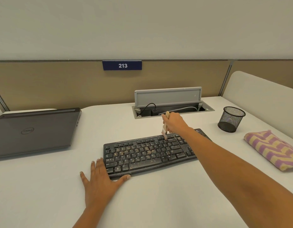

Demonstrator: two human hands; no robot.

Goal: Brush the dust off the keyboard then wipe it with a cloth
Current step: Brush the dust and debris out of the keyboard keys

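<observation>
Step in hand: brushing, early by my judgement; the wipe is not yet begun.

Keyboard [150, 153]: black, full-size, lying flat on the middle of the white desk [158, 203]; long axis runs left to right, the right end angled a little farther away; legends read from the near side, so the space-bar edge faces the person; pale specks of dust lie thick over the left and middle keys.

Right hand [174, 121]: fingers curled round the pale handle of a small paintbrush [164, 131]; handle roughly upright, bristles down on the far key rows, right of centre.

Left hand [99, 180]: flat on the desk at the near-left corner, fingers straight and spread, holding nothing; fingertips meet the left end, thumb lies along the near edge; likely bracing.

Next move, as I judge: sweep strokes leftward and nearward across the speckled keys, corner kept steadied; then reach right for the cloth [272, 150], purple-and-yellow zigzag, folded, well apart from the keyboard at the right edge.

Also noted: closed Dell laptop [35, 130] far left; mesh pen cup [231, 119] far right.
</observation>
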